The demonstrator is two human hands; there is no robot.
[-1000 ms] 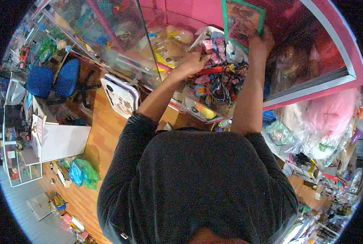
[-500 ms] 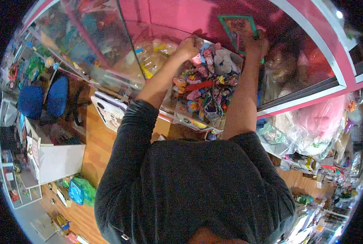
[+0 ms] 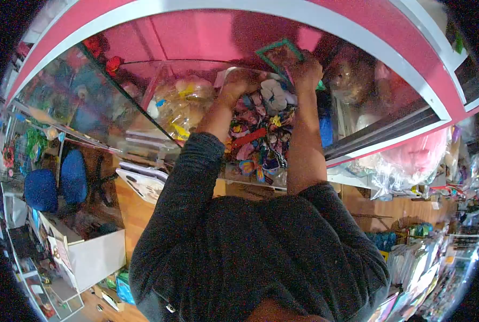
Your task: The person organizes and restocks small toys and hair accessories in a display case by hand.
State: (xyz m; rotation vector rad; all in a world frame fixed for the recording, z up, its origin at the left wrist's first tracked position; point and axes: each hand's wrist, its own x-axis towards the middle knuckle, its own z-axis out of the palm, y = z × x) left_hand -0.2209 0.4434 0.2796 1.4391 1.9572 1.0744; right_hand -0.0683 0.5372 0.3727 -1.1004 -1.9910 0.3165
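Note:
My right hand is closed on a small green-edged frame, held tilted over the far right part of a clear-sided box. What fills the frame looks brownish and blurred. My left hand is at the box's far left corner, beside its pale rim, with curled fingers; anything in them is too dark to make out. Between my forearms, the box holds a heap of colourful hair accessories: a grey-white scrunchie, a red band and several patterned, bow-like pieces.
A glass display case with a pink and white rim arches around my arms. Clear bags with yellow labels lie left of the box. Plastic-wrapped pink goods stand to the right; blue chairs and a white box are at left.
The view has shifted, bringing more of the case's upper rim into sight. My right hand and the green frame now appear further left and lower, with the frame tilted more.

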